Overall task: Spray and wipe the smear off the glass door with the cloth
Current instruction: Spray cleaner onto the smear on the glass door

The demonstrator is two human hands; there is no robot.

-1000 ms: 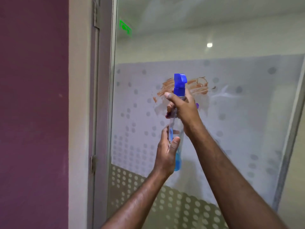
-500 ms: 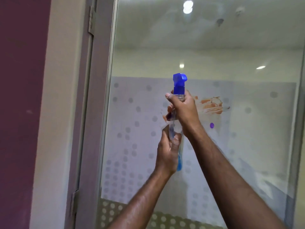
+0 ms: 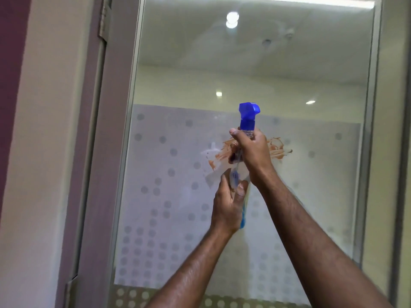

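A clear spray bottle point(image 3: 248, 117) with a blue nozzle head and blue liquid is held upright in front of the glass door point(image 3: 178, 185). My right hand point(image 3: 252, 150) grips its neck just under the nozzle. My left hand point(image 3: 229, 204) grips the bottle's lower body. A brown smear point(image 3: 278, 147) spreads on the frosted, dotted band of the glass, partly hidden behind my right hand. No cloth is in view.
The door's grey metal frame point(image 3: 115, 152) runs down the left with hinges; another frame edge point(image 3: 369, 152) stands at the right. A cream wall strip point(image 3: 49, 152) and a purple wall point(image 3: 11, 63) lie further left. Ceiling lights reflect in the upper glass.
The view has tilted up and shifted, so more ceiling reflection shows. Both hands keep the same hold on the bottle; the smear now sits behind and right of my right hand.
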